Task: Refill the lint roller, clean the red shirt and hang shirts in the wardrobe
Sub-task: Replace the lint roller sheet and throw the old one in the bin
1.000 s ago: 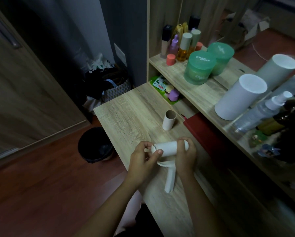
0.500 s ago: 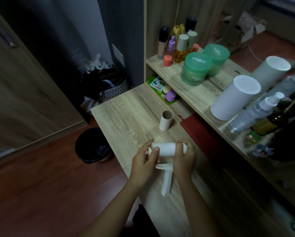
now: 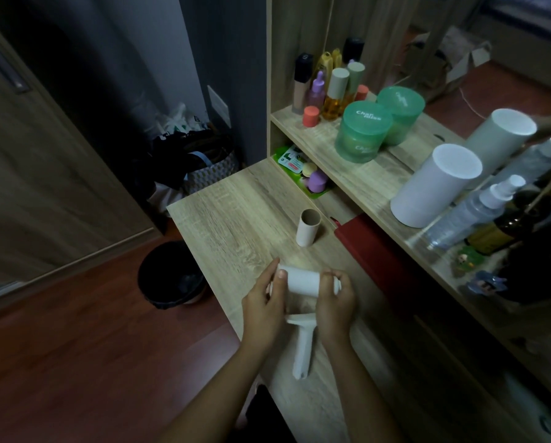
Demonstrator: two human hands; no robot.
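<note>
A wooden bench (image 3: pixel 236 225) carries a raised shelf (image 3: pixel 357 174) along its right edge. On the shelf stand two green jars (image 3: pixel 362 135), a cluster of bottles (image 3: pixel 331 91) at the far corner, a white cylinder (image 3: pixel 434 183) and a spray bottle (image 3: pixel 472 209). A black bin (image 3: pixel 172 273) sits on the floor beside the bench's left edge, a patterned bag (image 3: pixel 210 171) past its far edge

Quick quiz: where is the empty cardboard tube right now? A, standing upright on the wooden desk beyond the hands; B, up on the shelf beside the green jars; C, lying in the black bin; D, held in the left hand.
A: the cardboard tube stands on end on the desk, apart from both hands.
</note>
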